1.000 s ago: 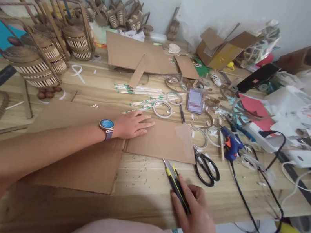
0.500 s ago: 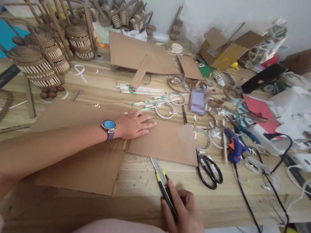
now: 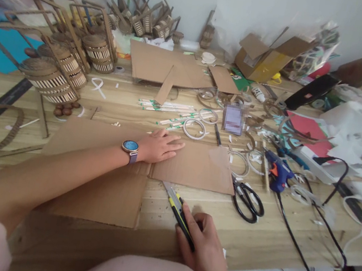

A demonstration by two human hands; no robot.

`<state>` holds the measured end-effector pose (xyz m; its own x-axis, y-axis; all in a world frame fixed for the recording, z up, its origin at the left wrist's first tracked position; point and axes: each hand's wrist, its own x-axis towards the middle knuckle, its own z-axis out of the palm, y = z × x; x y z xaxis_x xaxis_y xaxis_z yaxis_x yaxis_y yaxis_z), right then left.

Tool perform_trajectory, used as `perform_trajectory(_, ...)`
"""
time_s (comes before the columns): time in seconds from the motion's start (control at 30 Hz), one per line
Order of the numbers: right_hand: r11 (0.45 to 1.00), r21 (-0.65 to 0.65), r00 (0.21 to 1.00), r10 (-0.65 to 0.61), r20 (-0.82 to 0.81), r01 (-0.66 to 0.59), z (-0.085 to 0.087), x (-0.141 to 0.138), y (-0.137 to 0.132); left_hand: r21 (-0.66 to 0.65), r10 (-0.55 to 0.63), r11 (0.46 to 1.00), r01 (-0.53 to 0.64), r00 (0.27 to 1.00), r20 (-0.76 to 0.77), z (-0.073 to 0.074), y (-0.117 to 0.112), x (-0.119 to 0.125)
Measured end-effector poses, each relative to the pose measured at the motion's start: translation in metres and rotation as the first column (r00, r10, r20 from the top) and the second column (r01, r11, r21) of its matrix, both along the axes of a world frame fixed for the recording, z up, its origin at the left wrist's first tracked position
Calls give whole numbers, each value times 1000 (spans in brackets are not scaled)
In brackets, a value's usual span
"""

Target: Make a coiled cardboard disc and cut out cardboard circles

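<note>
My left hand (image 3: 161, 147) lies flat with fingers spread on a brown cardboard sheet (image 3: 193, 165), near the seam where its narrower right flap meets the wider left part. A watch (image 3: 130, 147) is on that wrist. In my right hand (image 3: 200, 240) is a yellow and black utility knife (image 3: 181, 219), gripped by its handle. Its blade is out and points up and left, with the tip close to the flap's lower edge; whether it touches the cardboard I cannot tell. Black-handled scissors (image 3: 249, 202) lie at the flap's right end, their blades partly hidden.
A blue glue gun (image 3: 279, 172) with a black cable lies to the right. Slatted wooden lantern-like baskets (image 3: 54, 79) stand at the left. White rings (image 3: 194, 129), packaged sticks (image 3: 167, 107) and more cardboard (image 3: 168, 66) lie behind. An open carton (image 3: 270, 60) stands farther back.
The knife in my right hand has shifted left along the flap's lower edge. My left hand stays pressed on the cardboard. The whole view has moved slightly.
</note>
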<state>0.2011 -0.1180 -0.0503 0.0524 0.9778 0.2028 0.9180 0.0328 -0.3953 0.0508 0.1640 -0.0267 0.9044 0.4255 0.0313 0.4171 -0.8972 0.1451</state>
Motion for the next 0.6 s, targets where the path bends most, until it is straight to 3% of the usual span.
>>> perform_trajectory(0.6,998,28,998,63,3,-63,-10,-23,20,-1,0,1000,0,1000,1,1,0,0)
